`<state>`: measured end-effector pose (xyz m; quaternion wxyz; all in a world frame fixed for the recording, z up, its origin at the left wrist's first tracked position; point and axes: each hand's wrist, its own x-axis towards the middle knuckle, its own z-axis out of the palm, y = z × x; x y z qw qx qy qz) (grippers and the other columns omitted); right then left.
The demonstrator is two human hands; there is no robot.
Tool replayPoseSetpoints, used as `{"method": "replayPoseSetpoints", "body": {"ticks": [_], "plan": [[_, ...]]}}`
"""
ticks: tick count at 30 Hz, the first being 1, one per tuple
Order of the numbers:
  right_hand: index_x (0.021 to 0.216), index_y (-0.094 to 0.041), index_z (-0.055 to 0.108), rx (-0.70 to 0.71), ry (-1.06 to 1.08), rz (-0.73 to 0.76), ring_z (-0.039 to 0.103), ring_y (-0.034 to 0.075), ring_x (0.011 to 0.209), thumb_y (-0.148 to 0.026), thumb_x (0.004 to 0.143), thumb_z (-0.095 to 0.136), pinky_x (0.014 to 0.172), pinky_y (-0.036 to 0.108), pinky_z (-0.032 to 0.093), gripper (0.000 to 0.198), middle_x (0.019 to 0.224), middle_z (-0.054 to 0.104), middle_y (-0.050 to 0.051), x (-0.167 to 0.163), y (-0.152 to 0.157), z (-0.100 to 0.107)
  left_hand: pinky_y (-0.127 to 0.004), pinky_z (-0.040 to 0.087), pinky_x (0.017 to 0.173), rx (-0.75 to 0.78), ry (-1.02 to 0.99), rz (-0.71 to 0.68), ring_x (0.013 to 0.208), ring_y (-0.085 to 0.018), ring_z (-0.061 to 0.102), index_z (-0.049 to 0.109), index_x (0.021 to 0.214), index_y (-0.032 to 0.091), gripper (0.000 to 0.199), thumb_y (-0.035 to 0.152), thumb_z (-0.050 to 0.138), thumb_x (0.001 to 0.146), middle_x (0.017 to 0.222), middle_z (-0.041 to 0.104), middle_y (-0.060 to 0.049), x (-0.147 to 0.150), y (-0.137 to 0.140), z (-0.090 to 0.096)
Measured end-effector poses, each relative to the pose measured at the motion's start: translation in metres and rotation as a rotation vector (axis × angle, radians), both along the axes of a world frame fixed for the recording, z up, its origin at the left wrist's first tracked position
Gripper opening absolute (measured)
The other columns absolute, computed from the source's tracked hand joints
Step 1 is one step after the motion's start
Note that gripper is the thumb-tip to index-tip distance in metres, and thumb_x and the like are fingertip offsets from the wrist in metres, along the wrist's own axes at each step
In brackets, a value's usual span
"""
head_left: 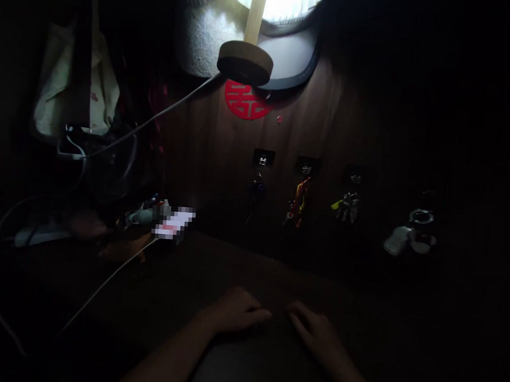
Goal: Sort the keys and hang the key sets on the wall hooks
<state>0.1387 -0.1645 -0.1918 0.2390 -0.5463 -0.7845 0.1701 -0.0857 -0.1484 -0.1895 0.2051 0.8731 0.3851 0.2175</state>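
Observation:
In dim light, my left hand (238, 313) rests on the dark tabletop (243, 365), its fingers loosely bent and its thumb set apart from them. My right hand (313, 326) lies opposite, a short gap away, fingers pointing inward and loosely apart. Neither hand shows anything in it, though the undersides are hidden. Nearest beyond them, several bunches of keys hang along the dark wooden panel, among them one with a red and yellow strap (300, 201) and one with a yellow tag (336, 205).
Overhead, a lit lamp (290, 1) has a round wooden base (245, 62). Caps (291, 54) hang behind it, above a red round cutout (247, 103). At left are a pale bag (107, 87), a white cable (104, 282), a blurred-out bright object (174, 223) and an orange figurine (124, 250).

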Motion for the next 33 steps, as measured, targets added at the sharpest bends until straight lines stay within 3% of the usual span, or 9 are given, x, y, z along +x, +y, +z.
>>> {"method": "replayPoseSetpoints", "body": {"ticks": [3,11,18,22,25,29,33], "plan": [[0.094,-0.038,0.063,-0.002,0.029,-0.014,0.064,0.022,0.086,-0.041,0.080,0.039,0.074,0.030,0.048,0.028,0.093,0.069,-0.001,0.000,0.003,-0.001,-0.021,0.027,0.045,-0.035,0.018,-0.014,0.048,-0.010,0.049,0.069,0.065,0.015,0.055,0.051,0.033,0.084,0.058,0.065,-0.003,0.000,-0.002,0.003],[0.096,-0.027,0.062,0.016,0.007,-0.037,0.063,0.019,0.086,-0.035,0.083,0.037,0.077,0.027,0.044,0.029,0.095,0.068,0.001,0.001,0.011,-0.005,-0.020,0.025,0.045,-0.148,0.027,-0.063,0.046,-0.008,0.041,0.066,0.062,0.013,0.051,0.049,0.037,0.083,0.054,0.058,0.001,0.006,-0.006,0.006],[0.096,-0.027,0.062,0.007,0.018,-0.051,0.063,0.018,0.084,-0.032,0.083,0.039,0.075,0.026,0.042,0.027,0.092,0.068,0.000,-0.001,0.008,0.001,-0.020,0.027,0.049,-0.283,-0.220,-0.079,0.047,-0.007,0.040,0.054,0.049,0.014,0.046,0.045,0.043,0.080,0.046,0.047,0.003,0.014,-0.009,0.009],[0.093,-0.026,0.063,-0.009,0.075,-0.042,0.062,0.018,0.085,-0.030,0.081,0.041,0.075,0.026,0.041,0.025,0.091,0.068,0.000,-0.003,0.005,0.006,-0.021,0.025,0.045,-0.429,-0.407,0.043,0.044,-0.008,0.037,0.052,0.048,0.014,0.049,0.050,0.041,0.079,0.042,0.040,0.005,0.011,-0.008,0.023],[0.085,-0.022,0.064,-0.011,0.194,-0.084,0.059,0.016,0.076,-0.030,0.079,0.043,0.068,0.025,0.041,0.022,0.081,0.066,0.001,-0.003,0.007,0.007,-0.021,0.025,0.044,-0.445,-0.519,0.107,0.042,-0.008,0.035,0.052,0.047,0.014,0.052,0.055,0.040,0.078,0.042,0.038,0.005,0.004,-0.007,0.038],[0.079,-0.017,0.063,-0.079,0.334,-0.096,0.051,0.012,0.062,-0.028,0.075,0.049,0.058,0.022,0.038,0.018,0.066,0.057,-0.001,-0.004,0.003,0.015,-0.022,0.024,0.045,-0.473,-0.618,0.085,0.043,-0.008,0.036,0.055,0.047,0.014,0.053,0.057,0.043,0.076,0.042,0.039,0.003,-0.009,-0.011,0.059],[0.079,-0.018,0.064,-0.294,0.502,0.027,0.041,0.007,0.050,-0.031,0.073,0.055,0.046,0.019,0.032,0.017,0.060,0.048,-0.004,-0.003,-0.020,0.048,-0.021,0.023,0.044,-0.511,-0.647,-0.035,0.043,-0.007,0.035,0.059,0.047,0.012,0.048,0.051,0.050,0.075,0.044,0.043,0.001,-0.028,-0.025,0.082]]}}
